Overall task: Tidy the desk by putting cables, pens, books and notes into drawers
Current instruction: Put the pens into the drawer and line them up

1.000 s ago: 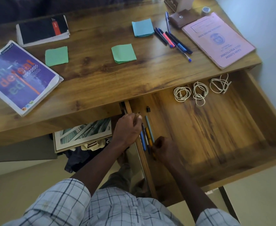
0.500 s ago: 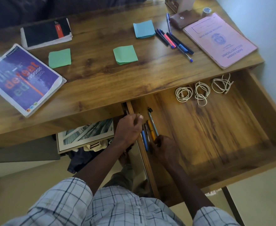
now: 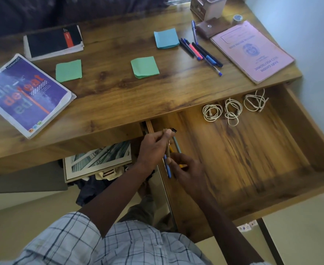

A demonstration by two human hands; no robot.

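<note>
- Wood-grain desk (image 3: 109, 92) and its pulled-out drawer (image 3: 253, 150) fill the view as we lean over them in a checked shirt.
- Our left hand (image 3: 153, 148) is curled. Its thumb and forefinger pinch a black-capped pen (image 3: 168, 150) near the pen's far end, just above the drawer's left wall.
- Our right hand (image 3: 186, 169) is curled as well, its fingertips closing on the near end of the same pen, so both hands hold it at once.
- Beneath the held pen, along the left side of the drawer, lie a blue pen (image 3: 168, 170), a yellow pen (image 3: 171, 149) and a grey-blue pen (image 3: 177, 145), close together and roughly parallel.
- Three coiled white cables (image 3: 232, 113) sit in a row at the far end of the drawer, well apart from our hands.
- On the desktop, a cluster of pens (image 3: 201, 52) lies at the far right, between a blue note pad (image 3: 166, 38) and a pink record book (image 3: 252, 50).
- Two green note pads (image 3: 145, 67) rest in the middle of the desk, apart from each other.
- At the left lies a purple magazine (image 3: 26, 94), with a black notebook (image 3: 53, 42) beyond it.
- A brown wallet (image 3: 212, 27), a roll of tape (image 3: 237, 17) and a pale container (image 3: 208, 6) stand at the far right corner.
</note>
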